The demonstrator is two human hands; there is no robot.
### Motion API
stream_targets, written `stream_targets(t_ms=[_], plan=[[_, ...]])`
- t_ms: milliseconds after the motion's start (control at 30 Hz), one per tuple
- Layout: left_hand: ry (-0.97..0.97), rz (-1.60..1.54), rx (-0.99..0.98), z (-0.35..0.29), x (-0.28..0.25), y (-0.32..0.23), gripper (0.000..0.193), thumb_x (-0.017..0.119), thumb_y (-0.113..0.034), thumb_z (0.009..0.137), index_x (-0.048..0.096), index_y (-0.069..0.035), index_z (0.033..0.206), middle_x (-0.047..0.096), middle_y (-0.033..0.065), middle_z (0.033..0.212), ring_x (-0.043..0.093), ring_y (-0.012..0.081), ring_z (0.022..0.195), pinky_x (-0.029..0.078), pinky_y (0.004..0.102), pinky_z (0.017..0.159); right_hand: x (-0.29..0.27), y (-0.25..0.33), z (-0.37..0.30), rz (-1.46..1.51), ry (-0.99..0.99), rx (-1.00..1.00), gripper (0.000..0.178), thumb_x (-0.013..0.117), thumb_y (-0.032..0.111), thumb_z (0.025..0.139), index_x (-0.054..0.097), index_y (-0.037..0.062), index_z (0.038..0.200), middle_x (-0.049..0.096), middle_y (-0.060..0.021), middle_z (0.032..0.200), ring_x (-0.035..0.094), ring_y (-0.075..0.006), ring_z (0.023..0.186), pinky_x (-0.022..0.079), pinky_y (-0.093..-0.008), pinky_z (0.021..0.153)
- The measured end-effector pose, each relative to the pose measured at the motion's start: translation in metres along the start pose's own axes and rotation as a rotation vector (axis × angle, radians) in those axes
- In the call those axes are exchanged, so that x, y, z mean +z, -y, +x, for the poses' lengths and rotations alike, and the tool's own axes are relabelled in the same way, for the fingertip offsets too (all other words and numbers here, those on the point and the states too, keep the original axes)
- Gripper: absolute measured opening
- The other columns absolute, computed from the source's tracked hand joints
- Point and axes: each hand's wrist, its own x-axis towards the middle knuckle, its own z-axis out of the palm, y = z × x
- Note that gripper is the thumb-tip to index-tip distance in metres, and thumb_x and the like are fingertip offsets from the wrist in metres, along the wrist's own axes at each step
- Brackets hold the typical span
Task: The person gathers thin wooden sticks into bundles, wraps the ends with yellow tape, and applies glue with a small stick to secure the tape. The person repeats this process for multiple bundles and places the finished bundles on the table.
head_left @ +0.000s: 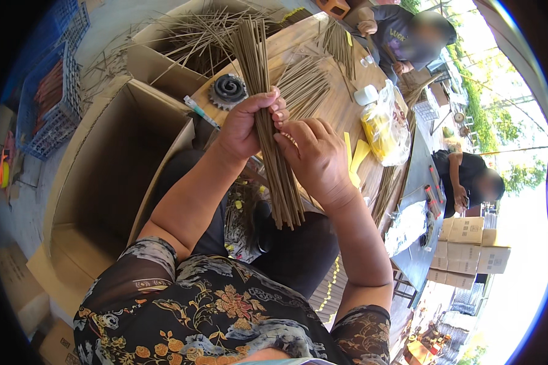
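Sticks (279, 188) are bunched at the tabletop (292, 41) edge, gripped by our left hand (249, 121); our right hand (315, 155) curls against them, its pinch unclear. We seem mid-sorting; the next move needs a steady left hold.

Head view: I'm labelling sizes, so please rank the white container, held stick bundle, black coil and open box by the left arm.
Largest to smallest, as they look:
1. Open box
2. Stick bundle
3. Black coil
4. White container
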Motion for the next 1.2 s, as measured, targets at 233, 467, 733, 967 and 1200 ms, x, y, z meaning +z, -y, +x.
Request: stream_targets(t_ms=[233,467,733,967,1200], plan=[[-0.004,0.097,0.014,-0.001,0.001,0.003,0.006,0.053,-0.010,0.084,0.048,-0.007,0.086,0.048,0.0016,0.071,0.052,0.0129,0.069,0.047,0.0253,0.066,0.000,0.005,-0.001,-0.132,-0.005,0.155,0.016,0.062,0.016,0.074,0.051,0.0065,0.079,0.054,-0.0082,0.074,0.054,-0.0269,0.072,0.045,-0.0359,0.061],[-0.020,0.057,0.006,0.001,-0.005,0.006,0.005,0.055,-0.007,0.081,0.052,-0.005,0.084,0.059,0.0089,0.081,0.058,0.0180,0.076,0.049,0.0282,0.070,0.003,0.006,0.005,-0.246,-0.156,0.050,0.019,0.063,0.015,0.071,0.052,0.0068,0.084,0.053,-0.0068,0.084,0.052,-0.0250,0.079,0.044,-0.0344,0.068],[-0.085,0.065,-0.062,-0.003,0.001,0.008,0.008,0.055,-0.004,0.079,0.054,-0.003,0.087,0.061,0.0109,0.089,0.061,0.0187,0.080,0.051,0.0301,0.073,0.012,0.001,0.004,-0.317,-0.157,-0.035,0.011,0.057,0.015,0.070,0.056,0.0060,0.076,0.054,-0.0057,0.087,0.052,-0.0237,0.085,0.042,-0.0340,0.073],[-0.137,0.098,-0.039,-0.004,0.005,0.011,0.012,0.058,-0.005,0.077,0.053,-0.004,0.089,0.061,0.0092,0.081,0.061,0.0185,0.070,0.051,0.0309,0.065,0.000,0.001,0.017,-0.408,-0.158,0.138,0.011,0.057,0.018,0.071,0.053,0.0072,0.073,0.050,-0.0066,0.078,0.050,-0.0253,0.079,0.042,-0.0355,0.071],[-0.133,0.109,0.010,-0.006,0.002,0.009,0.014,0.059,-0.006,0.077,0.052,-0.007,0.090,0.055,0.0041,0.069,0.053,0.0147,0.058,0.045,0.0264,0.055,-0.021,-0.029,0.042,-0.615,-0.232,0.138,0.010,0.056,0.015,0.073,0.052,0.0082,0.067,0.053,-0.0060,0.079,0.051,-0.0194,0.077,0.046,-0.0305,0.058]])
